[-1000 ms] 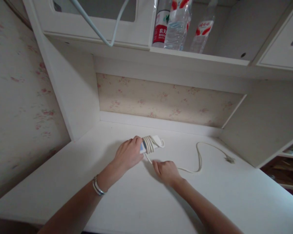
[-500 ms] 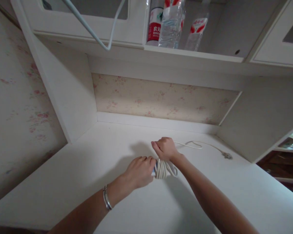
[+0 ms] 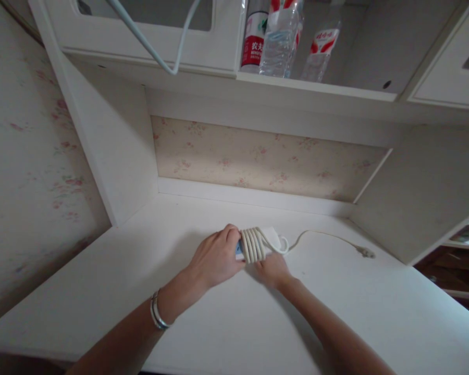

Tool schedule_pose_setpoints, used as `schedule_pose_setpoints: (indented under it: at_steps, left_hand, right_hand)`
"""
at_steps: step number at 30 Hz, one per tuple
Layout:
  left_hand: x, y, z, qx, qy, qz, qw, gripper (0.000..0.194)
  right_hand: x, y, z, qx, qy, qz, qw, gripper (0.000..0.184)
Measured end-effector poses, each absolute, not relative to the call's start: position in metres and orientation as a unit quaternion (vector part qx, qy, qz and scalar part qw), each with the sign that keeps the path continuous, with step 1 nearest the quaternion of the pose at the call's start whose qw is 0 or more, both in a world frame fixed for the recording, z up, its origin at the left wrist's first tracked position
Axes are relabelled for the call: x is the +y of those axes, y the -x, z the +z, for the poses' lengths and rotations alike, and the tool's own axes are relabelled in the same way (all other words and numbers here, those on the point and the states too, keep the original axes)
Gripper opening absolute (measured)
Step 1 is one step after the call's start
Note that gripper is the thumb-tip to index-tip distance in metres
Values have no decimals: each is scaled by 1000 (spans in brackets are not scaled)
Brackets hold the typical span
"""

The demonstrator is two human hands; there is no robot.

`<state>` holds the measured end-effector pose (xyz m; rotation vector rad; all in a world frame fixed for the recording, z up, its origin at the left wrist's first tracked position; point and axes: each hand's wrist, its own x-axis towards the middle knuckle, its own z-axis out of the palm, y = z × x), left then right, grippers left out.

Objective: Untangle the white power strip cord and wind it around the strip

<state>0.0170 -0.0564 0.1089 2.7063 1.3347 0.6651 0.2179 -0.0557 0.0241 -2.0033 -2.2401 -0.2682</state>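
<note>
My left hand (image 3: 217, 255) is closed around the left end of a white power strip (image 3: 271, 235) with a blue part, holding it just over the white desktop. A cream power cord (image 3: 252, 246) is wound several times around the strip's middle, and a loop hangs at its right end. Below the strip is my right hand (image 3: 274, 270), curled at its lower edge with the fingertips hidden beneath. The loose stretch of cord runs from beside this hand to a plug (image 3: 365, 252) lying on the desktop at the right.
The white desktop (image 3: 203, 323) lies under a cabinet shelf holding several plastic bottles (image 3: 279, 44). A pale blue cable (image 3: 156, 54) hangs in front of the cabinet at upper left. White side panels (image 3: 117, 140) stand at both ends of the desk.
My right hand has swept from above the strip, cord in its fist, down to underneath it. The strip has risen slightly in the view and turned, showing its white right end.
</note>
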Motion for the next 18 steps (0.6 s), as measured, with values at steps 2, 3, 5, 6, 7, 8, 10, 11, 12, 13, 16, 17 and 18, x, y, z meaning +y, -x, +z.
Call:
schedule_pose_setpoints:
  at_steps: [2, 3, 5, 6, 7, 8, 10, 11, 12, 13, 16, 17, 18]
  left_hand:
    - [-42, -20, 105, 476, -854, 211, 4, 33]
    - [-36, -21, 102, 492, -846, 205, -5, 30]
    - [-27, -25, 90, 509, -839, 193, -8, 26]
    - [-25, -27, 84, 510, -839, 191, -3, 24]
    - [-25, -28, 77, 507, -840, 192, 7, 23]
    - [-25, -29, 70, 505, -841, 195, 20, 24]
    - [-27, -29, 59, 500, -841, 201, 56, 30]
    - [-28, -28, 56, 497, -840, 204, 76, 35]
    - [-29, -25, 53, 493, -840, 206, 97, 39]
    - [-29, -22, 52, 488, -839, 208, 119, 43]
    - [-28, -11, 54, 464, -839, 222, 175, 50]
    - [-27, -8, 56, 456, -839, 228, 190, 52]
    - [-26, -4, 57, 450, -838, 235, 201, 54]
  right_hand:
    - [-70, -214, 21, -765, 629, -119, 68, 45]
    - [-76, -213, 21, -778, 608, -139, 80, 46]
    - [-83, -212, 25, -797, 566, -178, 114, 47]
    - [-84, -213, 28, -802, 550, -192, 132, 46]
    - [-84, -214, 32, -804, 539, -204, 148, 46]
    - [-84, -216, 35, -803, 532, -216, 162, 46]
    - [-81, -220, 40, -794, 530, -234, 180, 46]
    - [-79, -222, 42, -789, 534, -241, 186, 46]
    - [-77, -224, 43, -784, 538, -247, 188, 47]
    - [-75, -226, 44, -779, 542, -251, 190, 47]
    - [-72, -232, 45, -769, 554, -255, 190, 47]
    - [-72, -233, 45, -768, 558, -253, 188, 47]
    - [-72, -235, 46, -767, 561, -250, 187, 47]
